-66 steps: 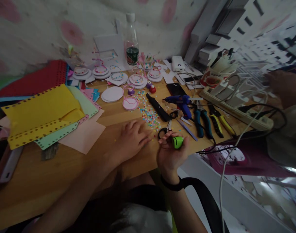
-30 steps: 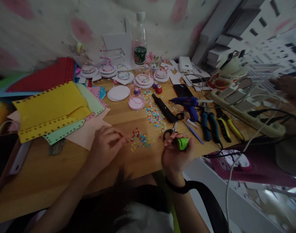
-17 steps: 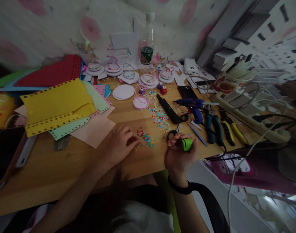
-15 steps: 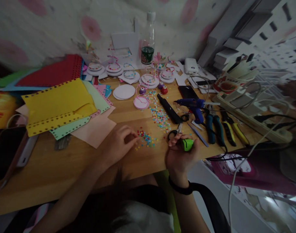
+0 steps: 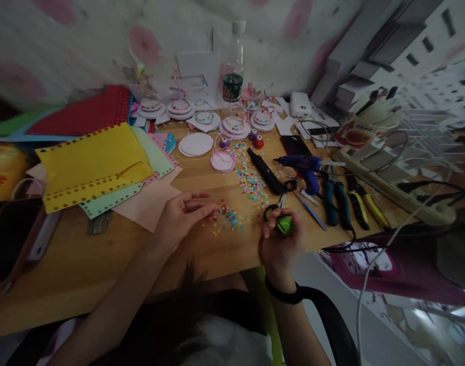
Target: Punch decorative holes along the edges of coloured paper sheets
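My right hand (image 5: 281, 239) is closed around a small green craft punch (image 5: 284, 225), held just above the front edge of the table. Part of the punch is hidden by the fingers. My left hand (image 5: 182, 216) reaches to the scattered paper confetti (image 5: 231, 217), with thumb and forefinger stretched out and a little apart. Its thumb tip is at the left side of the red, blue and yellow pieces. Scissors (image 5: 272, 208) lie right behind my right hand. More confetti (image 5: 251, 185) is spread farther back.
Yellow punched paper (image 5: 91, 162) tops a stack of coloured sheets at left. White paper discs (image 5: 196, 145) and beaded round pieces stand behind. At right lie a blue glue gun (image 5: 304, 165), pliers (image 5: 337, 201), and a power strip (image 5: 400, 188) with cables. A bottle (image 5: 233, 66) stands at the back.
My left hand has shifted slightly left, and its thumb and forefinger have straightened. My right hand has turned the green punch and closed more over it.
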{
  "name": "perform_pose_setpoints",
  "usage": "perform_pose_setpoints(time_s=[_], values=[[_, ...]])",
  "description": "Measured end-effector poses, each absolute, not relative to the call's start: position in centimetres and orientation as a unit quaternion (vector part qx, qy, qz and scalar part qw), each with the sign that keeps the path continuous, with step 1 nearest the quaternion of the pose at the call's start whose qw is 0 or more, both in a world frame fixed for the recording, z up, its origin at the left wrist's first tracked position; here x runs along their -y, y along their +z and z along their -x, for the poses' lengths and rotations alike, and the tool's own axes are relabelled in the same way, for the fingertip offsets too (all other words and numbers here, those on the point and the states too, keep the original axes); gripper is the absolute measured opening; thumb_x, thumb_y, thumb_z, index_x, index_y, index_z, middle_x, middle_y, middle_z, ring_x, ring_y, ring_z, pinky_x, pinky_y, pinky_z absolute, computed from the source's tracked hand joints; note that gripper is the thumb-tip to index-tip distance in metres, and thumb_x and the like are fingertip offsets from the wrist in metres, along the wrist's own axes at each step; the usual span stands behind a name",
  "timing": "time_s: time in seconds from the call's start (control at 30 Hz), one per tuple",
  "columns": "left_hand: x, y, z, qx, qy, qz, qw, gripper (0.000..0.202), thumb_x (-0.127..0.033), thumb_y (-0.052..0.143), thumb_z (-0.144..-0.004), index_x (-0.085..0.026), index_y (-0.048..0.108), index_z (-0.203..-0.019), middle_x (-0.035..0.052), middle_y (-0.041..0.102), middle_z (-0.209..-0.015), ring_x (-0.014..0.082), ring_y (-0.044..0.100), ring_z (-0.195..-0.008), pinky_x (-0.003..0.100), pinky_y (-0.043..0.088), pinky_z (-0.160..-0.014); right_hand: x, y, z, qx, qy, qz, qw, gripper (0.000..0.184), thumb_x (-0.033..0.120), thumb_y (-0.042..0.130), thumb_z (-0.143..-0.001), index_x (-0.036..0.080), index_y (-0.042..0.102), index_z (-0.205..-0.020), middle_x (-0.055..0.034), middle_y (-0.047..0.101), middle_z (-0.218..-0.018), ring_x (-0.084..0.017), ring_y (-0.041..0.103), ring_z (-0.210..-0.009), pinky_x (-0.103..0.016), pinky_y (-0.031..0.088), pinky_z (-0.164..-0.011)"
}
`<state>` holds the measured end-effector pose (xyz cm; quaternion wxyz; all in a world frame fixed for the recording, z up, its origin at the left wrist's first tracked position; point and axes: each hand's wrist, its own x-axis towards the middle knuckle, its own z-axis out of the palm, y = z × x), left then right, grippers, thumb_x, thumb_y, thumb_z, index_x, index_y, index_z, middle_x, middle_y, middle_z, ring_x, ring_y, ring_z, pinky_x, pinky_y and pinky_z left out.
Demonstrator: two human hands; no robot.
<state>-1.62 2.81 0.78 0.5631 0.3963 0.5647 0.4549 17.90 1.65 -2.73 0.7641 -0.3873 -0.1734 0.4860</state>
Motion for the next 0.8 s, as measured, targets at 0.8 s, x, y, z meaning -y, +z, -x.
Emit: perform_pose_setpoints(time_s=[0.8], values=[[2.5,1.4,0.3,-0.518,0.550,-0.604,0.255,0.047,-0.019,0.068,-0.089,-0.024,0.053,-0.133,-0.0006,0.078,-0.107,0.0154,0.073,-0.101,0.025,0.057,-0.096,1.8,2.7,-12.9,0.508,0.461,0.531,0.497,0.018,0.037,0.068,-0.089,0.020,0.071,-0.084,0.0062,0.050,-0.052,-0.007,0.041,-0.044,-0.018,0.031,-0.041]])
